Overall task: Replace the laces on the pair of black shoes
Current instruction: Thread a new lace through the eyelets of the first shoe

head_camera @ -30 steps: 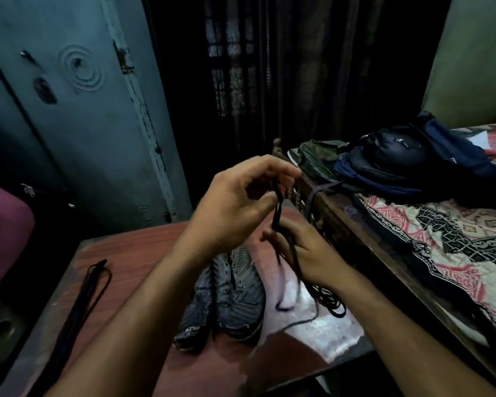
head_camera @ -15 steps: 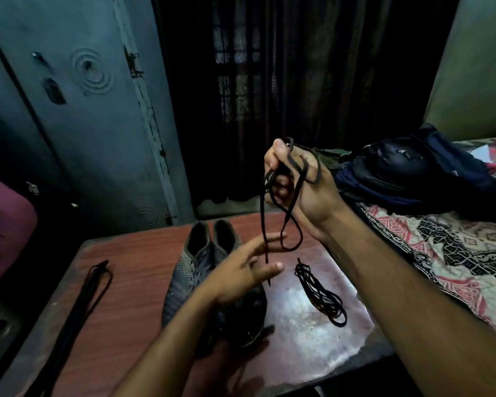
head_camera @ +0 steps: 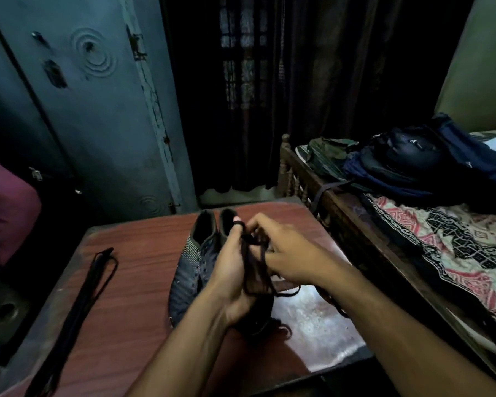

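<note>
I see a big red-brown table [head_camera: 132, 270] in front of me. A bed [head_camera: 441, 253] stands just beside it on the right, with a dark bag [head_camera: 413, 164] on top. A blue door [head_camera: 92, 110] is behind the table on the left.

The two black shoes [head_camera: 189, 267] sit side by side in the middle of the table, toes toward me. I can see no lace in the holes of the left one. The other shoe is mostly hidden by my hands.

A long black lace [head_camera: 80, 287] lies flat on the left side of the table, well apart from the shoes.

I think I am at the step of getting one lace ready. It is bunched up and needs to be pulled straight. Next I must find a free end and push it through a hole near the toe of a shoe. That needs a neat pinch on the tip.

My left hand [head_camera: 229, 270] is just above the shoes. Its fingers point up, and a loop of the tangled lace [head_camera: 252, 265] goes around one fingertip. The lace hangs down across the palm. My right hand [head_camera: 292, 253] is curled and pinches the same lace, touching the left hand.
</note>
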Motion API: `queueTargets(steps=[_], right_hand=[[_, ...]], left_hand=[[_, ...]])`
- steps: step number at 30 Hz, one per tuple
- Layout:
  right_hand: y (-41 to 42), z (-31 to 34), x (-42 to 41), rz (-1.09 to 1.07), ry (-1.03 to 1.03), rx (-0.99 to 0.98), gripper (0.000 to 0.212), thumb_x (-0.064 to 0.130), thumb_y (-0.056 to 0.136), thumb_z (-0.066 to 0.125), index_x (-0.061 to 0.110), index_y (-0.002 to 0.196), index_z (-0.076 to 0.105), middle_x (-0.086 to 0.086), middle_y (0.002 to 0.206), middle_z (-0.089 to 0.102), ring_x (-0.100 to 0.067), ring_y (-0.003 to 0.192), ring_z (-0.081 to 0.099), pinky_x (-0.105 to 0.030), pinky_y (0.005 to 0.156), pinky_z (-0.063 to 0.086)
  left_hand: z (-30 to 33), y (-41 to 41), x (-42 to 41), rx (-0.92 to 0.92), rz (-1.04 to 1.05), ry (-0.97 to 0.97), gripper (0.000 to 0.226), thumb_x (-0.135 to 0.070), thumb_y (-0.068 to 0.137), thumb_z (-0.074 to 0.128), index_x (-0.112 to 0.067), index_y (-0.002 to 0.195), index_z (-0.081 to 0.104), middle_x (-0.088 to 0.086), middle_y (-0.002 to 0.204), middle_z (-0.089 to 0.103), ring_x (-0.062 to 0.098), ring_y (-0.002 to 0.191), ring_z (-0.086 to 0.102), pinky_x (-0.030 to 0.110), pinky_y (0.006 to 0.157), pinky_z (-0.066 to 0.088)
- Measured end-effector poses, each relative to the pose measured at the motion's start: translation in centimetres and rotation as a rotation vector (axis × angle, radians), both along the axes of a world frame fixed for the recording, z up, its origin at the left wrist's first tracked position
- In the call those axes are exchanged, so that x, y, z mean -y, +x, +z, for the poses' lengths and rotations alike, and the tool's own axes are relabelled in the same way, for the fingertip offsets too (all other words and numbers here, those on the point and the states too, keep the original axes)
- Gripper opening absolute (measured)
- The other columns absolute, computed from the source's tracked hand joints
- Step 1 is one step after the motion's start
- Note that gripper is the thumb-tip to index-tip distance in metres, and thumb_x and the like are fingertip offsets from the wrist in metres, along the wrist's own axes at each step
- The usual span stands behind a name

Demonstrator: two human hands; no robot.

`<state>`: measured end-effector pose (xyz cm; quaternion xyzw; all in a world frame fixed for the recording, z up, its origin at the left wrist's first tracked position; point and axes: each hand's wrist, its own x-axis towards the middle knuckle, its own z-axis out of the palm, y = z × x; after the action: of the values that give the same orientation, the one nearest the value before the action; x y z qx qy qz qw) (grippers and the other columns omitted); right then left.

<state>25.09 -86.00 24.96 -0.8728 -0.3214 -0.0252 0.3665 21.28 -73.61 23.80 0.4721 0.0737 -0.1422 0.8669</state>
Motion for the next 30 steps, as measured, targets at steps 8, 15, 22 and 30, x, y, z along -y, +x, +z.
queueTargets(steps=[8, 15, 22, 30], right_hand=[[0.0, 2.9, 1.7, 0.004, -0.065, -0.011, 0.035, -0.004, 0.090, 0.060, 0.018, 0.116, 0.065, 0.011, 0.102, 0.063, -0.002, 0.090, 0.065, -0.017, 0.076, 0.055], [-1.5, -7.8, 7.9, -0.315, -0.516, -0.156, 0.062, 0.045, 0.105, 0.047, 0.023, 0.159, 0.027, -0.001, 0.165, 0.025, -0.021, 0.154, 0.020, -0.038, 0.124, 0.020], [0.7, -12.0, 6.1, -0.425, -0.605, -0.096, 0.075, 0.061, 0.104, 0.023, 0.018, 0.163, 0.006, -0.001, 0.171, -0.005, -0.018, 0.157, -0.009, -0.045, 0.125, -0.006], [7.7, -12.4, 4.9, -0.500, -0.443, 0.114, 0.063, 0.055, 0.101, 0.037, 0.023, 0.155, 0.038, -0.003, 0.166, 0.026, -0.028, 0.155, 0.016, -0.055, 0.125, 0.008]], left_hand=[[-2.3, -0.2, -0.1, -0.104, 0.074, -0.087, 0.066, -0.072, 0.097, 0.036, -0.013, 0.106, 0.064, 0.010, 0.079, 0.067, 0.019, 0.056, 0.059, 0.021, 0.042, 0.040], [-1.8, 0.7, -2.2, -0.007, 0.150, -0.031, 0.053, -0.059, 0.101, 0.042, -0.011, 0.104, 0.063, 0.008, 0.074, 0.066, 0.013, 0.050, 0.049, 0.018, 0.037, 0.031], [-2.5, 1.5, -3.0, 0.042, 0.168, 0.044, 0.045, -0.054, 0.103, 0.046, -0.012, 0.103, 0.062, 0.004, 0.074, 0.062, 0.012, 0.049, 0.043, 0.018, 0.037, 0.027], [-2.2, 2.8, -4.7, 0.097, 0.178, 0.075, 0.044, -0.052, 0.102, 0.049, -0.012, 0.102, 0.065, 0.007, 0.081, 0.063, 0.013, 0.052, 0.044, 0.021, 0.039, 0.031]])
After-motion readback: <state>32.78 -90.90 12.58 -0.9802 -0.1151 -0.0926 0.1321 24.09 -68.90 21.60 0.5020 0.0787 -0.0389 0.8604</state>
